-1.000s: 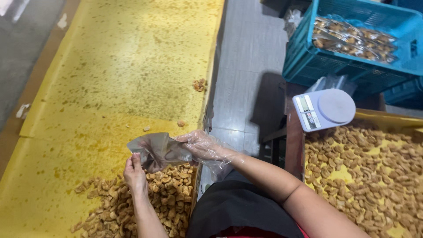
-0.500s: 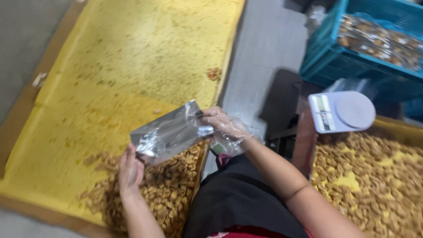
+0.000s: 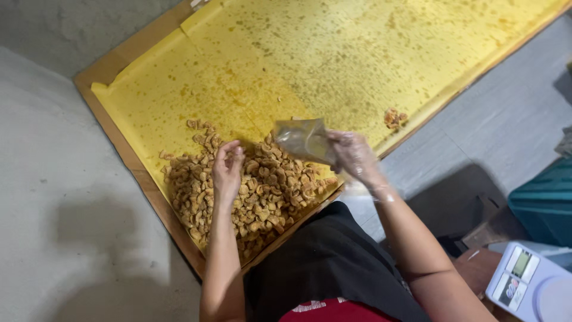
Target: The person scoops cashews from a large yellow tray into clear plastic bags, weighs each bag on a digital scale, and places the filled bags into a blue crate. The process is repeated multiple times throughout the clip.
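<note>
A clear plastic bag (image 3: 305, 139) is up in the air over the near end of the tray (image 3: 128, 156), above the snack pile (image 3: 253, 191). The right hand (image 3: 353, 156), in a thin clear glove, has its fingers closed on the bag's right edge and holds it alone; the bag looks empty and a little crumpled, its mouth turned toward the left.

The left hand (image 3: 227, 168) is bare and down on the pile, fingers curled loosely among the pieces. Whether it has any pinched between them cannot be told from here. It is near the bag but apart from it.

The pile is small, golden-brown fried pieces heaped in the tray's near corner. The tray is wide and shallow with a wooden rim, lined with oil-spotted yellow paper (image 3: 333, 53). Farther along, by the right rim, sits a small separate clump (image 3: 394, 118) of the same pieces.

The tray rests on a grey floor (image 3: 65, 179). At lower right, beside the person's right arm, stands a white scale (image 3: 530, 285), and just above it the edge of a teal crate (image 3: 545, 200).
</note>
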